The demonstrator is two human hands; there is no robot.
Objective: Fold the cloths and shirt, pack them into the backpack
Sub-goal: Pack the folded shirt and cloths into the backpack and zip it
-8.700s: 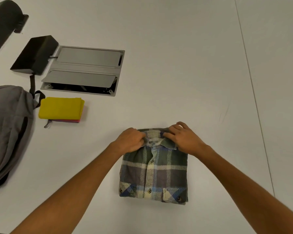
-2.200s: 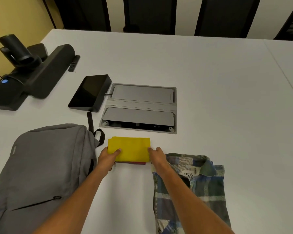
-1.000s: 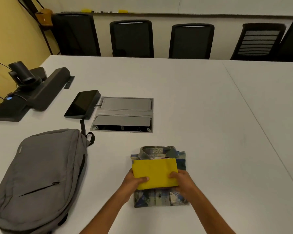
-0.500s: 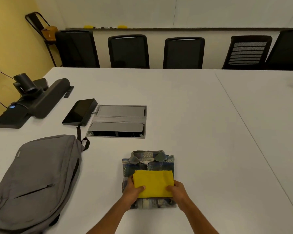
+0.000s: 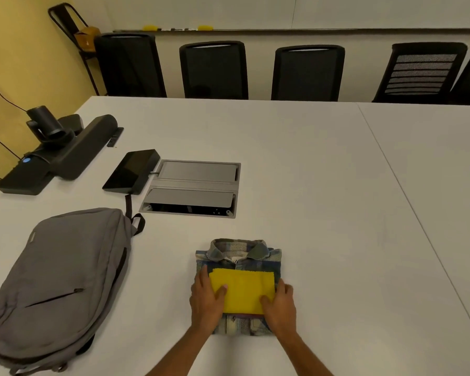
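Folded plaid shirt (image 5: pixel 238 257) flat on the white table (image 5: pixel 323 185), collar at the far end. On top of the shirt, a folded yellow cloth (image 5: pixel 243 290), with a thin red edge of another cloth (image 5: pixel 244 316) peeking out under its near side. Left hand (image 5: pixel 205 301) on the left side of the stack, thumb lying on the yellow cloth, fingers reaching along the left edge. Right hand (image 5: pixel 280 305) on the right side, thumb on the yellow cloth too, fingers down at the right edge. Both hands holding the stack from its 2 sides; cannot tell how far the fingers curl under.

Grey backpack (image 5: pixel 57 283) lying flat to the left, near the shirt but not touching it, zipped pocket facing up. Behind the shirt, a grey metal cable box (image 5: pixel 193 188) set into the table, with a small black screen (image 5: pixel 132 172) just beside it. Farther left, a black camera bar (image 5: pixel 60 153) near the yellow wall. 4 black chairs (image 5: pixel 215 70) lined up along the far side of the table.
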